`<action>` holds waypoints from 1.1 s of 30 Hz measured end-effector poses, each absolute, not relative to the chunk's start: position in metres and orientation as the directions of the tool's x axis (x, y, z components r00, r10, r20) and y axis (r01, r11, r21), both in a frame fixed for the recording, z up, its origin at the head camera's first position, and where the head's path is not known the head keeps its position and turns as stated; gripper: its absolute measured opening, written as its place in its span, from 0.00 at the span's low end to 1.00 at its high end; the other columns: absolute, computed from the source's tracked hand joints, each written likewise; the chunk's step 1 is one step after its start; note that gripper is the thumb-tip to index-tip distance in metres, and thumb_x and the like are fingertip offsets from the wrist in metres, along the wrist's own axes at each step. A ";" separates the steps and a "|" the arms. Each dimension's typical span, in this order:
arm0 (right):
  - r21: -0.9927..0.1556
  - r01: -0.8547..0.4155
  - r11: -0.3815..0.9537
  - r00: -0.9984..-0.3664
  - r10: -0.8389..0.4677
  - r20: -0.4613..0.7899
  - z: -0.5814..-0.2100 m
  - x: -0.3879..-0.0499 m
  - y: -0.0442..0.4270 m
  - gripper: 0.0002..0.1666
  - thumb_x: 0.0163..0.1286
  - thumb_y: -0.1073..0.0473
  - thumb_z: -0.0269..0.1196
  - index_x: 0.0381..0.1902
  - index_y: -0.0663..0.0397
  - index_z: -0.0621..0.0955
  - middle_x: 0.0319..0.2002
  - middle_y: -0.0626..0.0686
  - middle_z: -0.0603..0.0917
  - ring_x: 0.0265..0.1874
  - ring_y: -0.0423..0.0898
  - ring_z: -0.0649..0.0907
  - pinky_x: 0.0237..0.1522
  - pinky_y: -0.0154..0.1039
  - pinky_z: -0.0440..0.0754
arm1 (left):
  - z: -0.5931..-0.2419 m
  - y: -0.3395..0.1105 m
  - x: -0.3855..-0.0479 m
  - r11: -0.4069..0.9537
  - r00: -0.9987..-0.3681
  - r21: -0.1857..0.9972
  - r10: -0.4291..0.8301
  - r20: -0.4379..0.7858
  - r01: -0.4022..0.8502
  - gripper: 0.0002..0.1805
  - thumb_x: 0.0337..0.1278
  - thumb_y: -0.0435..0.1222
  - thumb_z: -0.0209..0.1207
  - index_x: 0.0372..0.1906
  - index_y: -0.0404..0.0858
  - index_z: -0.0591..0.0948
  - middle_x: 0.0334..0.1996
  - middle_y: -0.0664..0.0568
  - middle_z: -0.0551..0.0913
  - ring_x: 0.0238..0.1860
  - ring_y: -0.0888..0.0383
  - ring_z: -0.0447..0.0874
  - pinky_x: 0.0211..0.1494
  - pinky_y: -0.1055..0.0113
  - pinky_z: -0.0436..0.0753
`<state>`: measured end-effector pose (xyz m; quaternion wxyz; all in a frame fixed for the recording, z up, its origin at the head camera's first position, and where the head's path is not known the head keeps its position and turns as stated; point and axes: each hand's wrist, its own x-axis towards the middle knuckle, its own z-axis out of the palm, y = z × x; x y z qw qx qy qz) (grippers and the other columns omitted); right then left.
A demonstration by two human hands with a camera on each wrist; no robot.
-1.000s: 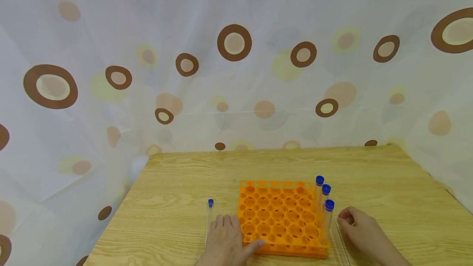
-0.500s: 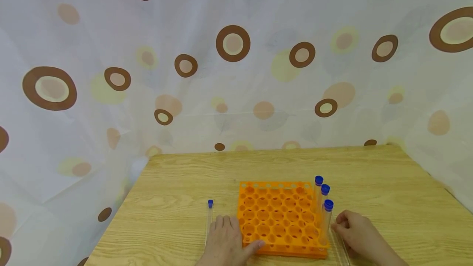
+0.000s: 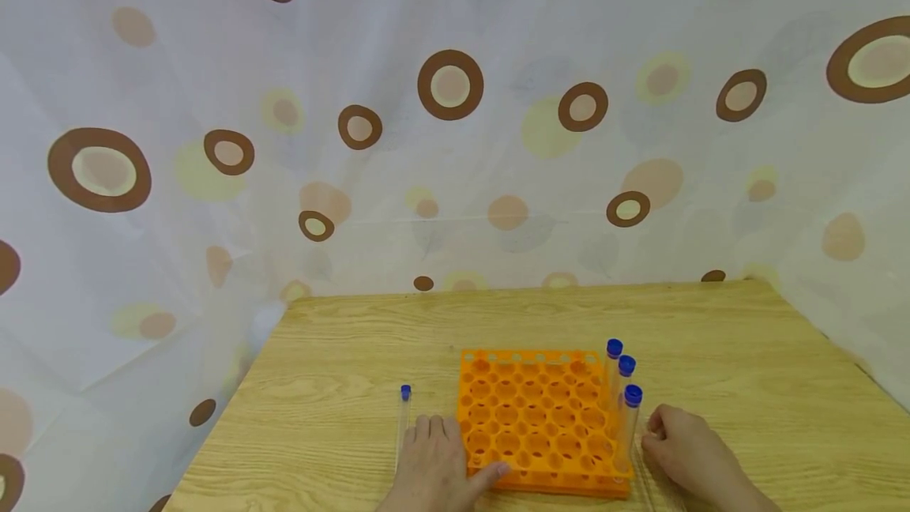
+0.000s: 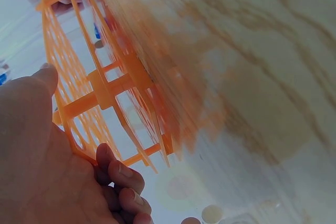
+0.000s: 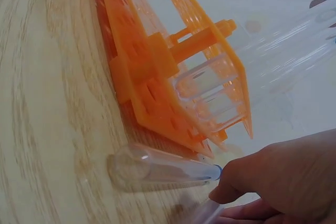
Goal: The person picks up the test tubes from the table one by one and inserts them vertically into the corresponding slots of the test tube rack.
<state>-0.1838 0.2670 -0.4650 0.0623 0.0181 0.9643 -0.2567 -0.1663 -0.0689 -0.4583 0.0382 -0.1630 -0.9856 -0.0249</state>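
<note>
The loose test tube (image 5: 168, 169) lies flat on the table (image 3: 341, 338), just right of the orange rack (image 3: 554, 485), in the strip between it and my right hand (image 3: 690, 449). Its long axis runs near to far, roughly along the rack's right side, rounded end toward me and blue cap (image 5: 217, 172) at the far end. That far end is where my right thumb and bent fingers are, so my right hand is clearly the nearer. Part of a second clear tube (image 5: 207, 213) shows under those fingers; I cannot tell whether I am pinching either one.

My left hand (image 3: 430, 461) is well apart, across the rack, holding its near left corner with the thumb over the near edge and the fingers along the left side. Three capped tubes (image 3: 629, 433) stand upright in the rack's right column, so the loose one lies crosswise to them. Another tube (image 3: 402, 433) lies left of my left hand, cap far.
</note>
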 end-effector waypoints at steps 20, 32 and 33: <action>-0.581 0.001 0.814 -1.000 0.011 0.013 -0.457 -0.191 0.273 0.12 0.63 0.62 0.60 0.40 0.67 0.78 0.29 0.50 0.79 0.28 0.43 0.75 0.29 0.34 0.74 | -0.458 -0.069 -0.166 0.945 -0.944 0.046 0.319 0.080 0.323 0.48 0.52 0.80 0.36 0.35 0.35 0.74 0.29 0.47 0.73 0.30 0.54 0.63 0.34 0.63 0.63; -0.746 -0.092 0.660 -0.995 -0.039 0.089 -0.429 -0.198 0.266 0.15 0.73 0.63 0.54 0.54 0.67 0.71 0.43 0.60 0.79 0.29 0.43 0.80 0.24 0.37 0.82 | -0.458 -0.069 -0.166 0.946 -0.944 0.036 0.319 0.081 0.323 0.49 0.52 0.80 0.36 0.36 0.35 0.74 0.30 0.47 0.74 0.31 0.53 0.66 0.35 0.62 0.65; -0.738 -0.118 0.664 -0.991 -0.037 0.125 -0.427 -0.199 0.265 0.15 0.73 0.63 0.55 0.54 0.66 0.71 0.44 0.60 0.79 0.31 0.42 0.80 0.26 0.37 0.82 | -0.458 -0.069 -0.166 0.946 -0.945 0.033 0.319 0.077 0.322 0.50 0.52 0.80 0.36 0.37 0.35 0.75 0.30 0.46 0.74 0.31 0.53 0.66 0.35 0.62 0.66</action>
